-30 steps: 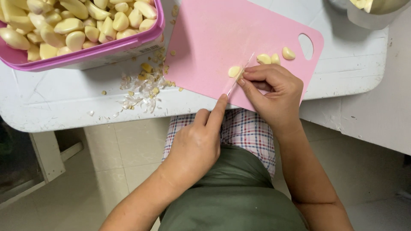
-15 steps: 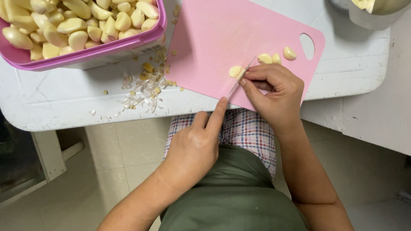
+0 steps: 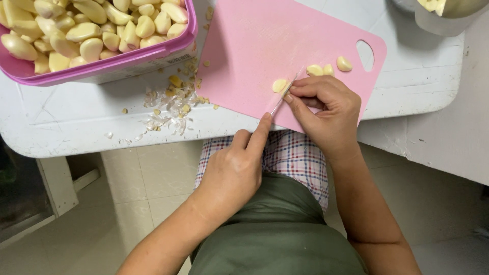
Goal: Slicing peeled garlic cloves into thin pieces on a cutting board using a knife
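Tub: a pink tub sits at the far left of the white table. It is full of peeled garlic cloves.
Scraps: little bits of skin and garlic lie on the table, between the tub and the board.
Board: a pink cutting board lies flat on the table, right of the tub.
Left hand: the fingers are curled shut around the handle of a knife. The first finger lies straight along its back.
Clove: it lies on the board, and the thin blade touches its right side.
Right hand: the fingers are bent close together and pinch the blade just beside the clove.
Pieces: three small garlic pieces lie on the board above the right hand.
Bowl: a grey bowl stands at the far right corner.
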